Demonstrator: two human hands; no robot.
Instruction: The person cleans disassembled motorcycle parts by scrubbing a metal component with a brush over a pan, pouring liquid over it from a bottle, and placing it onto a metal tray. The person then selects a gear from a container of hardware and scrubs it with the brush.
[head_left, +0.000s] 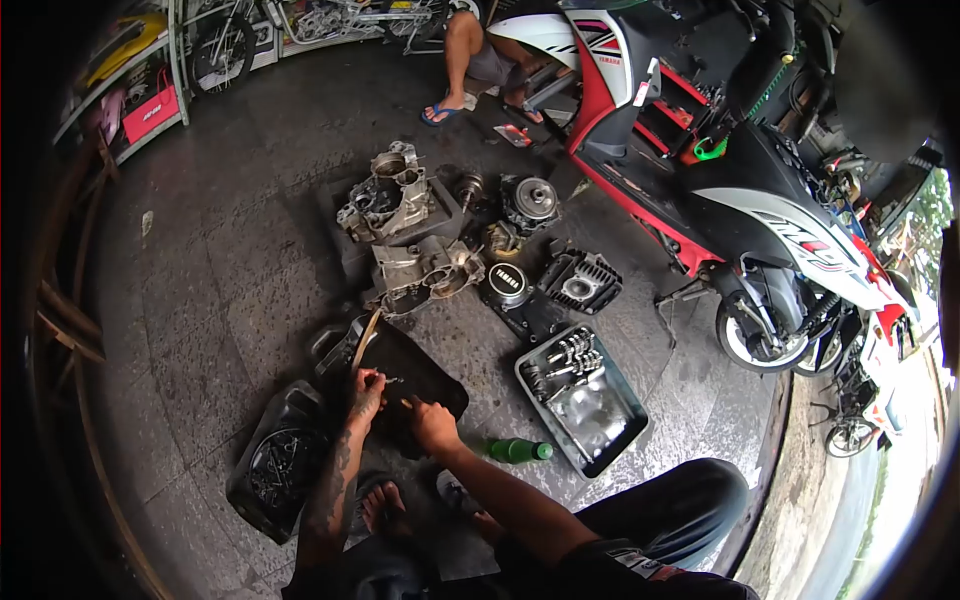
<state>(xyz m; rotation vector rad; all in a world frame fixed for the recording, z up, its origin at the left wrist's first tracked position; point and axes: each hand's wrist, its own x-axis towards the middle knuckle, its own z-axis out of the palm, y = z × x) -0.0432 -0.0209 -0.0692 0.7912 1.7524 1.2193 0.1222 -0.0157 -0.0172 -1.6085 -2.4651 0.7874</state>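
My left hand (368,392) is closed over the black tray (440,375), with a small metal part (393,379) at its fingertips. A long wooden stick (366,338) rises beside that hand to the tray's far edge; whether the hand grips it too, I cannot tell. My right hand (435,426) is closed just to the right, over the tray's near side. From its fist pokes the short tan end of a tool (407,403); the rest is hidden. To the left stands a dark cut-open container (280,460) with small parts in dark liquid.
Engine casings (425,270), a Yamaha cover (507,284) and a cylinder head (580,283) lie ahead. A tray of metal parts (625,455) and a green bottle (520,451) are at right. A red-and-white scooter (640,200) stands beyond; another person's leg (460,60) is behind it.
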